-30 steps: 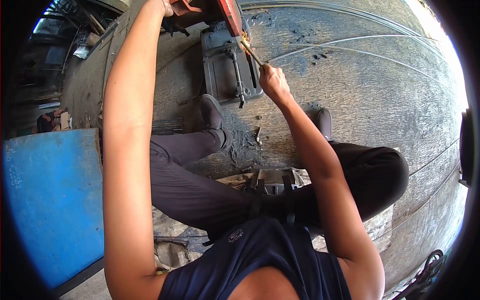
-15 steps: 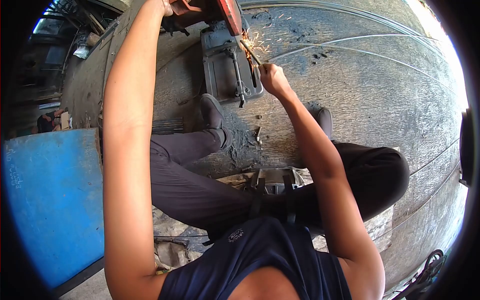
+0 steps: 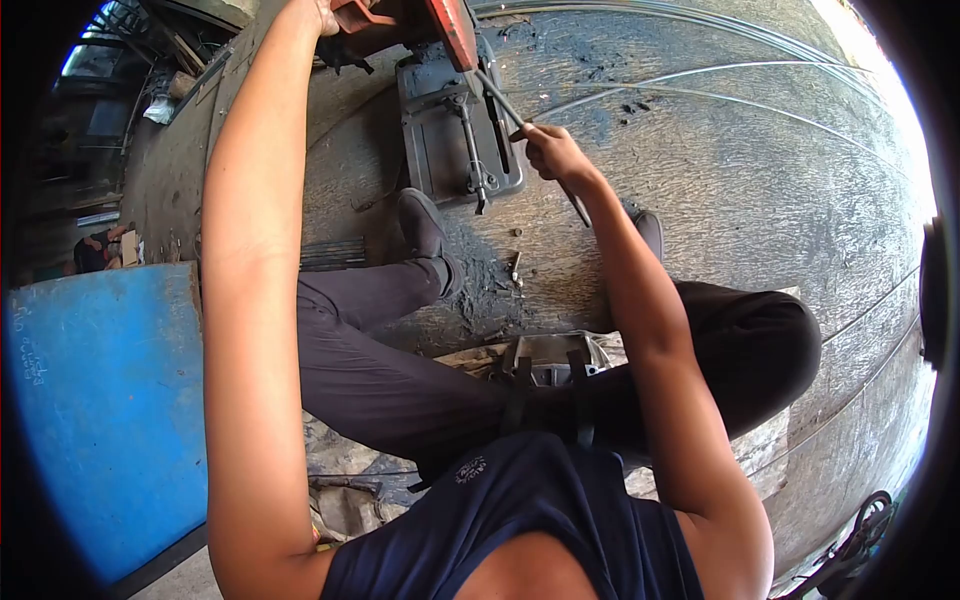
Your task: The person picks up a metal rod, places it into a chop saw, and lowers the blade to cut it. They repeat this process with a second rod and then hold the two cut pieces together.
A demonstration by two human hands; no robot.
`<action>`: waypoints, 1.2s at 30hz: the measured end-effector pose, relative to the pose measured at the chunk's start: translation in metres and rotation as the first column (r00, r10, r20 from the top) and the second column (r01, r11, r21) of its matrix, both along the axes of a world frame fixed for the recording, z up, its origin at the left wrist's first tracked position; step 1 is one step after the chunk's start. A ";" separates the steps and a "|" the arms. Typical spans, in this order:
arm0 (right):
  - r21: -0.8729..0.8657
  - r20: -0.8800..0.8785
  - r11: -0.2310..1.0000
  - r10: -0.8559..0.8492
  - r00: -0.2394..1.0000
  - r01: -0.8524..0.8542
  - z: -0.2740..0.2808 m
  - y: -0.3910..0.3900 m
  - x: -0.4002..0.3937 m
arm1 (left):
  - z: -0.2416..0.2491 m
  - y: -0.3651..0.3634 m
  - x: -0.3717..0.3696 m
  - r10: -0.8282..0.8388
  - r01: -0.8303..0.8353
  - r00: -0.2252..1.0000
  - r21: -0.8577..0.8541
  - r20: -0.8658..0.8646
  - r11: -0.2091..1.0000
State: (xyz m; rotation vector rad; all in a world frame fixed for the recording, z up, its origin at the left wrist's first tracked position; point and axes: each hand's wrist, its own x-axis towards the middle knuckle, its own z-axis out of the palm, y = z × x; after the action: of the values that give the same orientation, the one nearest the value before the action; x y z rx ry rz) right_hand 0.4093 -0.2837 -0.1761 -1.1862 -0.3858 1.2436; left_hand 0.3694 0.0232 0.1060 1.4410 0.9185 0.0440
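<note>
A red cut-off machine [image 3: 452,36] stands on a dark metal base [image 3: 425,150] at the top centre. My left hand [image 3: 324,14] is at the machine's red handle by the top edge; its fingers are mostly cut off or hidden. Closed around a thin metal rod [image 3: 500,98], my right hand [image 3: 548,152] is to the right of the base. The rod's upper end lies by the lower edge of the red guard, and its other end sticks out below my wrist. A clamp screw [image 3: 472,145] runs along the base.
Long rods [image 3: 700,68] lie across the floor at the upper right. A blue panel [image 3: 110,400] is at the left, with another person [image 3: 92,252] beyond it. My shoes flank the base's near end. A small bolt-like piece [image 3: 516,268] lies between my legs.
The bright sparks by the guard have nearly vanished. My right hand has turned and shifted slightly right, and more of the rod shows. The machine appears slightly further left.
</note>
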 end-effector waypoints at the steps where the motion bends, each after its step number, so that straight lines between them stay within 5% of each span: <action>1: 0.045 -0.061 0.999 0.017 0.998 -0.014 -0.002 -0.006 0.004 | 0.001 -0.002 0.001 0.036 -0.035 0.999 0.040 -0.031 0.999; 17: -0.040 0.070 0.997 -0.060 0.996 0.063 -0.020 -0.011 0.001 | -0.008 0.011 0.002 0.027 -0.027 1.000 -0.014 0.013 1.000; 20: -0.136 0.270 0.987 -0.045 0.962 0.084 -0.021 0.004 0.001 | -0.008 0.009 -0.003 0.033 -0.033 0.999 -0.014 0.009 0.999; 22: -0.166 0.531 0.978 -0.019 0.847 0.126 -0.029 0.013 0.001 | -0.007 0.010 -0.002 0.034 -0.034 0.999 -0.027 0.007 0.999; 25: -0.155 0.696 0.968 -0.034 0.717 0.196 -0.027 0.017 -0.003 | -0.007 0.009 -0.001 0.043 -0.043 0.999 -0.032 0.001 0.999; 31: 0.032 0.817 0.968 -0.167 0.551 0.247 -0.016 0.011 -0.003 | -0.005 0.010 0.001 0.016 -0.016 0.999 -0.019 -0.031 1.000; 36: 0.022 0.886 0.967 -0.137 0.443 0.254 -0.007 0.008 -0.005 | -0.004 0.000 -0.004 0.052 -0.052 0.999 0.023 0.009 0.998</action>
State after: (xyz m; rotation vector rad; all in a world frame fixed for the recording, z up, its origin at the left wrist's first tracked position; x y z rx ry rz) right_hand 0.4046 -0.2757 -0.1835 -1.8892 -0.9250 0.3170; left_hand 0.3657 0.0234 0.1021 1.4372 0.9514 0.1000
